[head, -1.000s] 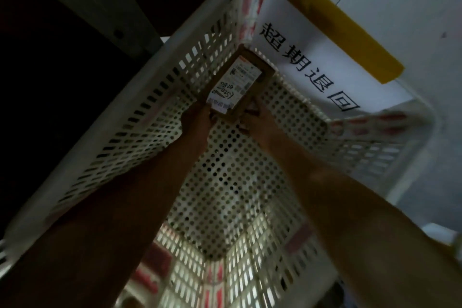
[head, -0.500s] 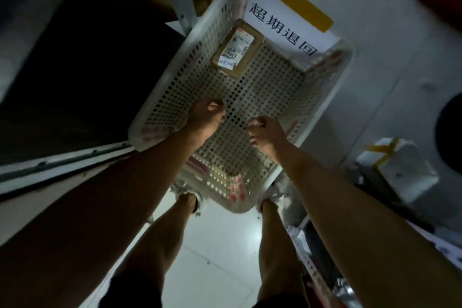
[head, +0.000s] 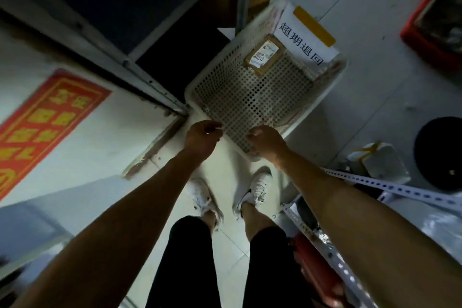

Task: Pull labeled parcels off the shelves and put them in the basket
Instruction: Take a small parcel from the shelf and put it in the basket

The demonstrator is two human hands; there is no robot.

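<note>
While both hands hover empty, left hand and right hand loosely curled, the parcel (label up) lies beyond them in the basket.

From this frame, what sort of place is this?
Probably a parcel storeroom or pickup depot: metal shelving, a white basket with a paper sign holding a labeled parcel, more wrapped packages on the floor.

Labeled brown parcel lies flat in white basket.
</note>
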